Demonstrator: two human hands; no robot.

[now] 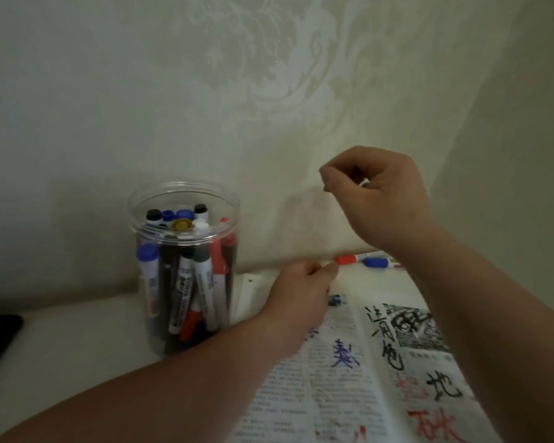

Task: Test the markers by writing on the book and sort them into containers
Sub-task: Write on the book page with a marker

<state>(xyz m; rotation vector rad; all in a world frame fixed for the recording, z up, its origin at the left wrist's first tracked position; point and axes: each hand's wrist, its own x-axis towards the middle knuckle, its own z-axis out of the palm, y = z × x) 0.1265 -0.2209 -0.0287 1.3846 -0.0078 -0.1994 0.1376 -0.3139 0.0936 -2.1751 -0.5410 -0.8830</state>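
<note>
Red-capped marker (pixel 346 259) is lying long axis left-right at the book's (pixel 333 394) far edge, beside a blue-capped marker (pixel 376 262). Left hand (pixel 301 289) is sitting nearer, curled fingertips just left of the red cap; whether it is holding anything, cannot tell. Right hand (pixel 384 193) is hovering above, thumb meeting forefinger, contents unclear. Clear jar (pixel 186 199) of markers is standing left.

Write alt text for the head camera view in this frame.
A person's left hand rests curled on an open book scribbled in black, blue and red, while the right hand is raised above it, also curled; what either holds is unclear. A clear jar packed with markers stands left of the book, and loose markers lie by the wall.
</note>
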